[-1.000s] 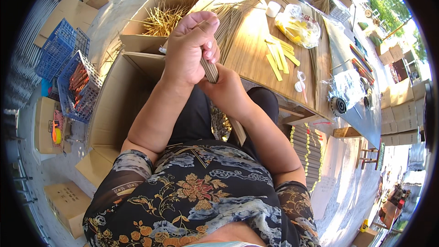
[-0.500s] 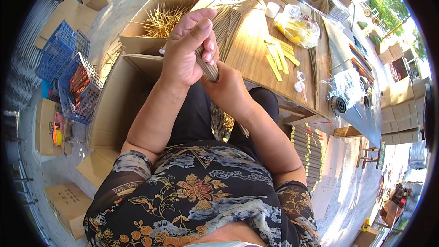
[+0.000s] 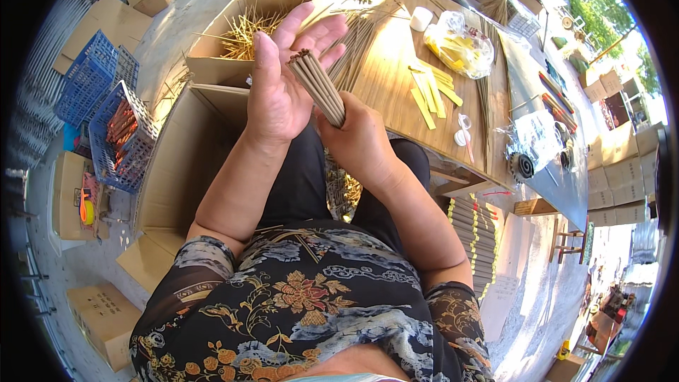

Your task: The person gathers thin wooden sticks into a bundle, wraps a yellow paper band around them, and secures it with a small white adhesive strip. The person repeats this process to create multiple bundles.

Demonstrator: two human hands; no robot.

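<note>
Near the broad brown wooden surface [image 3: 385, 60], my bare left hand [image 3: 279, 99] is hovering open and empty, while my bare right grip [image 3: 362, 140] is clasping the lower end of a compact bundle of slender, round, brown sticks [image 3: 320, 90], which is slanting up before that palm. I'm judging it light, stiff yet brittle, so I'm favouring a low, even hold, sparing its dark reddish tips [image 3: 300, 57].

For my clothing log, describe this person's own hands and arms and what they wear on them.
The left hand and right hand are ungloved, with no watch or bracelet showing. Sleeves end near the elbows: the left sleeve is sheer black with a grey-white patterned cuff; the right sleeve is dark with gold patterning.
</note>
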